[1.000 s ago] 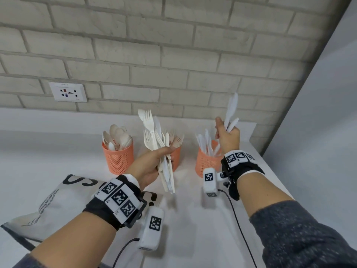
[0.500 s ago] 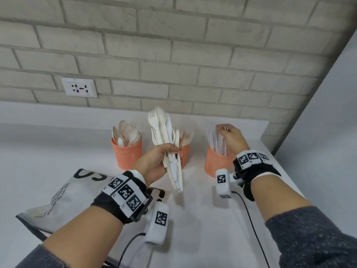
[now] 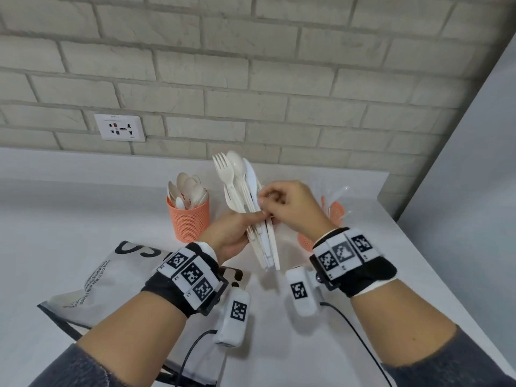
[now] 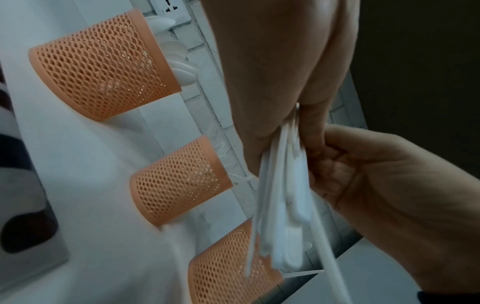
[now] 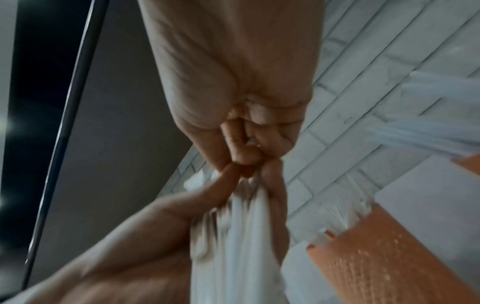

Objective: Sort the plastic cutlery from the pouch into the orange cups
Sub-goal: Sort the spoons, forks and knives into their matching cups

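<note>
My left hand [image 3: 237, 233] grips a bundle of white plastic cutlery [image 3: 245, 196], heads up, above the table in front of the cups. A fork, a spoon and a knife stick out at its top. My right hand [image 3: 282, 208] has its fingers curled against the bundle's right side, pinching a piece there [image 5: 246, 205]. Three orange mesh cups stand in a row: the left one [image 3: 188, 219] holds spoons, the middle one [image 4: 182, 181] is hidden behind my hands in the head view, the right one [image 3: 333, 210] holds clear knives. The printed pouch [image 3: 111, 275] lies at the front left.
A brick wall with a white socket [image 3: 120, 127] runs behind the cups. The white table's right edge [image 3: 435, 269] slopes down beside my right arm, with a grey wall beyond. Cables trail from both wrist cameras over the table.
My right hand left the right cup, where it dropped the knives, and came left to the bundle. My left hand kept the bundle raised, shifted slightly right.
</note>
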Demonstrator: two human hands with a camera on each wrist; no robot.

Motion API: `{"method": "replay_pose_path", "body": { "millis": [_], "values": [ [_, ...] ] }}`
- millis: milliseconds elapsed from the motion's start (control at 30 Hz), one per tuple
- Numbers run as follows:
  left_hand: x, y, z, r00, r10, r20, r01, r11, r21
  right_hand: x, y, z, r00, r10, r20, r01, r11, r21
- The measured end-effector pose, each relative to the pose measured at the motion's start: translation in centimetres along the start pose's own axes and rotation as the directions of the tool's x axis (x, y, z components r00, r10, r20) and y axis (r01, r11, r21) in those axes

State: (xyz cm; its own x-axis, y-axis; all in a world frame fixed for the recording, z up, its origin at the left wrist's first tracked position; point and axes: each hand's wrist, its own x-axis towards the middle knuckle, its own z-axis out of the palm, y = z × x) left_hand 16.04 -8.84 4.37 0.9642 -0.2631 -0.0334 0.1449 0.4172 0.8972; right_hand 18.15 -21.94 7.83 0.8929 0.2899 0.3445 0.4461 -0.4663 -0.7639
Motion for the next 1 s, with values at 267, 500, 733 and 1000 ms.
{"method": "replay_pose_path", "body": {
  "millis": [267, 500, 733, 1000],
  "values": [
    [-1.3, 0.4, -0.6, 0.999, -0.009, 0.042, 0.008, 1.0, 0.016, -0.3, -0.7, 1.8, 0.994, 0.112, -0.009, -0.112, 0.993, -0.024],
    [-1.1, 0.5, -1.7, 0.995, -0.067, -0.075, 0.063, 0.997, -0.051, -0.3, -1.6, 0.4, 0.99, 0.135, 0.032, -0.138, 0.981, 0.133],
    [-0.2, 0.9, -2.3, 0.977, -0.046, -0.209, -0.006, 0.97, -0.242, -2.9, 0.2, 0.7, 0.992, 0.079, 0.097, -0.089, 0.991, 0.102],
    [-0.3, 1.6, -1.7, 0.975, -0.012, -0.22, -0.069, 0.932, -0.357, -4.2, 2.7, 2.0, 0.905, 0.239, 0.353, -0.383, 0.819, 0.427]
  ]
}}
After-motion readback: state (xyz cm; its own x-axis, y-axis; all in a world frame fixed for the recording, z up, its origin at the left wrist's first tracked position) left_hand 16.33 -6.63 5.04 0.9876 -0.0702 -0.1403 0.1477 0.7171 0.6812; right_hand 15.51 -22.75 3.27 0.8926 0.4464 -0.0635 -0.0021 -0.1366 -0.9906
